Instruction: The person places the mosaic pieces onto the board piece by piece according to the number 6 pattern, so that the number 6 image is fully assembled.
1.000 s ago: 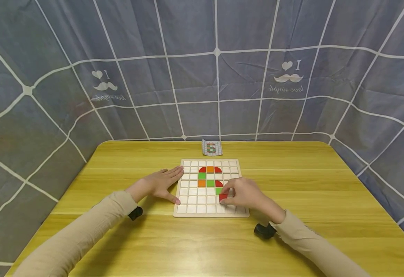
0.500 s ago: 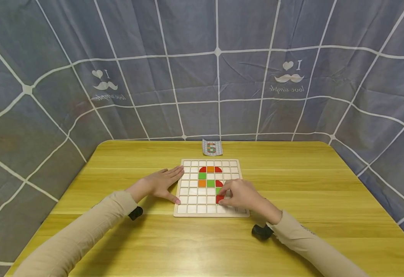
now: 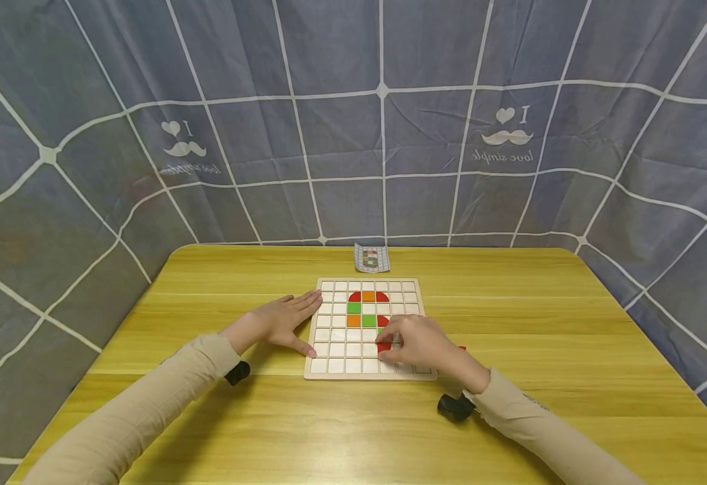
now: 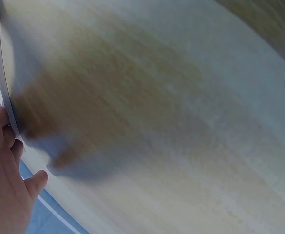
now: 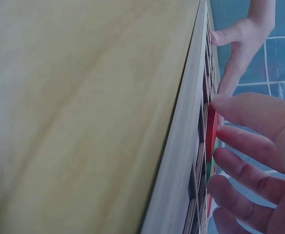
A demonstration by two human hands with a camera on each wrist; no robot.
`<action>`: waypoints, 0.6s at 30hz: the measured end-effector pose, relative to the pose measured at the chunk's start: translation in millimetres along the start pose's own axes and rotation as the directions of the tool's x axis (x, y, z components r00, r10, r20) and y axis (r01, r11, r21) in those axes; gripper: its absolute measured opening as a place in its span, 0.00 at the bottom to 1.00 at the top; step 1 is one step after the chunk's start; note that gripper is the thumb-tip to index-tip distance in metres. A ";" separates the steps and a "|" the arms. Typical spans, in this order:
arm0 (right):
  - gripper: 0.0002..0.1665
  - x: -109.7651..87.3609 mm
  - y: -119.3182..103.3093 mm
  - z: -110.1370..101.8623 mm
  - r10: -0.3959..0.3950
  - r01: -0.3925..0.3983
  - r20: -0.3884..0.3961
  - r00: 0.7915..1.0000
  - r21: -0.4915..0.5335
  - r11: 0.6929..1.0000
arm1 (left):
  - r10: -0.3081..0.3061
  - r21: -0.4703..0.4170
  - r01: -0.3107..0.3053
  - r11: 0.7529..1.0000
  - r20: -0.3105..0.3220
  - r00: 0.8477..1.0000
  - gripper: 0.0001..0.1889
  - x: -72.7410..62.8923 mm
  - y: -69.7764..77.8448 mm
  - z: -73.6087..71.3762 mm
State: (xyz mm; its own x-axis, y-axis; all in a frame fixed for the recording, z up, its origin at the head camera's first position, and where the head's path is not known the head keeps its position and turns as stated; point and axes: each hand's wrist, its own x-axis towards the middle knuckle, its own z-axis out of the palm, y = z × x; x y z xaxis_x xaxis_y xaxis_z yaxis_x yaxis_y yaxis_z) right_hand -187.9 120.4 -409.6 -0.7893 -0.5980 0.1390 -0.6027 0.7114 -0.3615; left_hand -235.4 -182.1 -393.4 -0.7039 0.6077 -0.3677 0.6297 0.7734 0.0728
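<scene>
A light wooden grid board (image 3: 328,366) lies on the table. My left hand (image 3: 283,323) rests along its left edge, fingers spread and straight, with fingertips and thumb tip on the rim. My right hand (image 3: 423,342) is over the lower right of the board. Its thumb and index finger pinch a red tile (image 3: 384,347), which sits just below a green tile mostly covered by the fingers. In the right wrist view the red tile (image 5: 211,129) shows between thumb and fingertips, low on the grid. Other tiles in place include an orange square (image 3: 368,296) and a green square (image 3: 354,308).
Beyond the board lies a small printed pattern card (image 3: 372,259). A bit of something red (image 3: 462,347) peeks out behind my right wrist. A grey curtain (image 3: 341,135) with white lines hangs around the wooden table (image 3: 341,431).
My right hand has shifted slightly left and brought the red tile, tilted before, down into line under the green tile. A red edge now shows behind the wrist. My left hand stays put.
</scene>
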 end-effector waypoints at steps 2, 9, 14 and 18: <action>0.11 0.4 -1.1 0.0 0.009 -0.009 0.003 1.000 0.004 1.000 | 0.000 -0.003 0.000 1.000 0.002 1.000 0.59 -0.6 0.1 -0.5; 0.11 -0.4 -0.1 0.3 0.018 -0.018 0.013 1.000 0.016 1.000 | -0.002 -0.006 0.002 1.000 0.009 1.000 0.59 -0.6 0.7 -1.1; 0.11 -1.3 1.8 -0.6 0.005 -0.005 0.013 1.000 0.019 1.000 | -0.003 -0.006 0.003 1.000 0.010 1.000 0.59 -0.5 0.5 -1.4; 0.12 -2.2 3.6 -1.2 0.005 -0.006 0.013 1.000 0.019 1.000 | -0.002 -0.006 0.002 1.000 0.008 1.000 0.59 -0.3 0.5 -1.3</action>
State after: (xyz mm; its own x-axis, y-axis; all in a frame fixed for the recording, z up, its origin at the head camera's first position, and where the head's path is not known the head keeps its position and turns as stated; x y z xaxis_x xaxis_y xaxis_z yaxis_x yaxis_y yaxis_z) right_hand -188.5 124.7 -410.1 -0.7911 -0.5988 0.1254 -0.5959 0.7078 -0.3795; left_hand -235.3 -181.7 -392.0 -0.7024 0.6046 -0.3757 0.6262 0.7758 0.0775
